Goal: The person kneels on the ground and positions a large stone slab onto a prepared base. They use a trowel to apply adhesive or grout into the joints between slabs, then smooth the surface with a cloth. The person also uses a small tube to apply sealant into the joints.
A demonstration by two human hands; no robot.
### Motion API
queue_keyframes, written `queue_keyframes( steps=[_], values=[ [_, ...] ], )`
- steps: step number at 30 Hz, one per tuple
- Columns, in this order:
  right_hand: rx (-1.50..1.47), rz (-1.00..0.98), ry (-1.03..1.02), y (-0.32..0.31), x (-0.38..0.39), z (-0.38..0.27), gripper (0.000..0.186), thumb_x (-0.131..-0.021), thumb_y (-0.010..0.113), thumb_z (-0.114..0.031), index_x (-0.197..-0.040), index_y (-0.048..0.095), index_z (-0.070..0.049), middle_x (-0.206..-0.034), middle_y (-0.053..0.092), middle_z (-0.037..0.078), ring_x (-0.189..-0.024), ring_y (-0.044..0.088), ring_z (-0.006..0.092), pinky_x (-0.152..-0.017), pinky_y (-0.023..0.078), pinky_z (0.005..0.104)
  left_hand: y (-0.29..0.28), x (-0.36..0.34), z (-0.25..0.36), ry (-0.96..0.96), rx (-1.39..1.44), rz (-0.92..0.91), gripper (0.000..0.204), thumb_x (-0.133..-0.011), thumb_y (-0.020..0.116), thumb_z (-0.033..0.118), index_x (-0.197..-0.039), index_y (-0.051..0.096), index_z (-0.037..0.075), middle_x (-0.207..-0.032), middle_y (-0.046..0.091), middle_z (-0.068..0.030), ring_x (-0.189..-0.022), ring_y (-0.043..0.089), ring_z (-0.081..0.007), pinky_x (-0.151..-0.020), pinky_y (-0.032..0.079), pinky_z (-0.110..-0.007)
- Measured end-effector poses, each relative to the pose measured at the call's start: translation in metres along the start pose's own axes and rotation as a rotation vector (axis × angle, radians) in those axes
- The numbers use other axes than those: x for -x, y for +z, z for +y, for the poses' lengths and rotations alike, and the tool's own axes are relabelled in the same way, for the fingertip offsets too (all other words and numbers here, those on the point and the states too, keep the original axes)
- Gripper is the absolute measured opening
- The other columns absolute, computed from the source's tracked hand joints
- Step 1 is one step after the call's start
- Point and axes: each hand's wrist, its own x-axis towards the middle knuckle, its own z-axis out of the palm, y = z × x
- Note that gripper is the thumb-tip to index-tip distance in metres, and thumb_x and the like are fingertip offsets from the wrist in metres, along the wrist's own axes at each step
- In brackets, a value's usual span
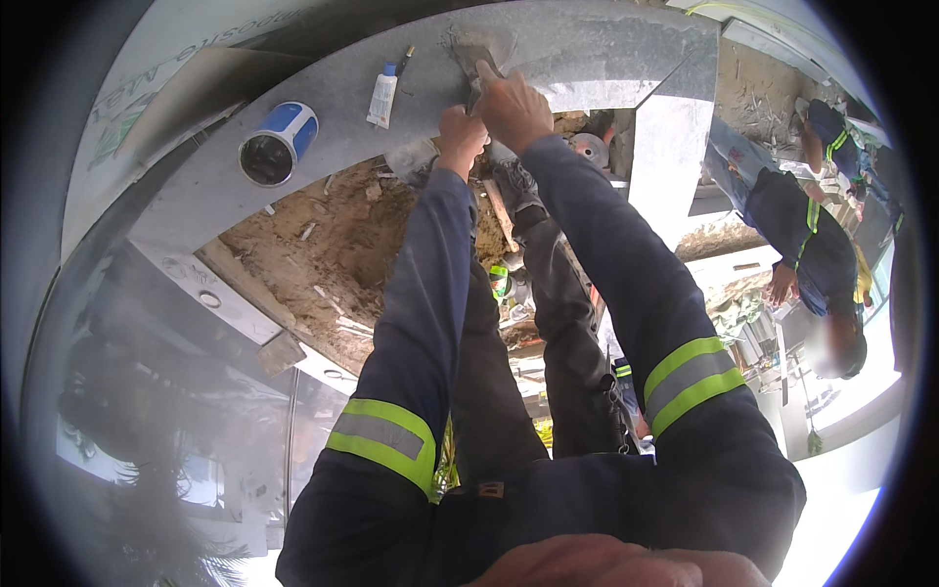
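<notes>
A putty knife (476, 57) with a broad, flat blade lies against the grey stone slab (606, 44) at the top of the view. My right hand (514, 106) is closed on it, with the index finger stretched along the blade. Beside it and a little nearer, my left hand (460, 137) is closed around the lower end of the same tool; the handle is mostly hidden by the fingers. A thin grey smear surrounds the blade. To the left lie a white tube (382, 98) with a blue cap and a thin dark stick (406, 65).
An open blue and white tin (292, 125) lies tilted on the slab's left part. Below the slab are sandy soil (333, 230), wood scraps and a round grey disc (590, 149). At right, a co-worker (807, 230) in dark clothes bends over near tools.
</notes>
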Motion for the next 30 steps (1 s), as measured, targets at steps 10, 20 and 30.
queue_keyframes(
  steps=[10,20,30],
  values=[
    [0.020,0.010,-0.025,-0.019,-0.007,0.004,0.055,-0.099,0.054,-0.017,-0.152,0.044,-0.016,-0.108,0.065,0.029,-0.093,0.072,0.0465,-0.079,0.058,0.0523,0.005,0.007,0.010,-0.024,-0.033,0.037,0.049,-0.098,0.069,0.043,-0.089,0.064,-0.005,-0.068,0.066,-0.0091,-0.047,0.061,-0.0167,-0.041,0.046,-0.033],
    [-0.004,-0.074,0.125,-0.010,0.010,0.014,0.050,-0.101,0.052,-0.021,-0.151,0.046,-0.016,-0.113,0.063,0.029,-0.099,0.071,0.0462,-0.084,0.057,0.0519,0.003,0.007,0.015,-0.056,-0.020,0.004,0.047,-0.099,0.068,0.042,-0.089,0.064,-0.003,-0.069,0.067,-0.0102,-0.051,0.062,-0.0174,-0.041,0.045,-0.031],
    [-0.141,0.269,0.099,0.002,0.010,0.030,0.045,-0.106,0.047,-0.030,-0.149,0.052,-0.019,-0.105,0.065,0.032,-0.095,0.068,0.0494,-0.083,0.053,0.0563,0.000,0.009,0.019,-0.090,-0.036,-0.024,0.051,-0.098,0.068,0.043,-0.100,0.064,-0.008,-0.075,0.067,-0.0121,-0.055,0.064,-0.0185,-0.042,0.046,-0.031]
  ],
)
